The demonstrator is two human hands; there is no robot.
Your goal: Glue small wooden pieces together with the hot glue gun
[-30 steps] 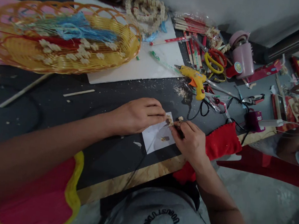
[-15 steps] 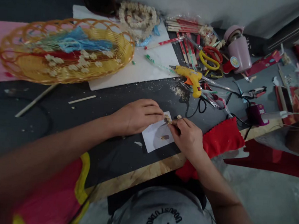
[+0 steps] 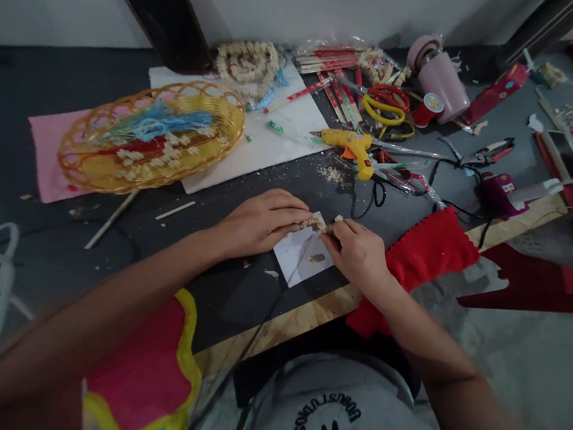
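Between my two hands stretches a short strand of small cream-coloured chunky pieces [image 3: 315, 224], low over a white sheet of paper [image 3: 290, 259]. My left hand [image 3: 268, 223] is closed on its left end, fingers together and pointing right. With thumb and fingers pinched, my right hand [image 3: 358, 249] grips the other end. One cream piece [image 3: 339, 218] shows just above the right fingers. A small brownish piece [image 3: 317, 258] lies on the paper below the strand. How the pieces are joined is too small to tell.
A yellow woven basket [image 3: 227, 139] with blue threads and cream pieces stands at the left. Behind the hands lie a yellow glue gun [image 3: 350, 143], scissors [image 3: 383, 110] and pliers [image 3: 487, 154]. Red felt [image 3: 431, 251] borders my right forearm; a pink bottle [image 3: 443, 85] is farther back.
My left hand has shifted slightly, and more of the strand now shows between the hands. The camera view has tilted up and turned left. Both hands stay over the paper.
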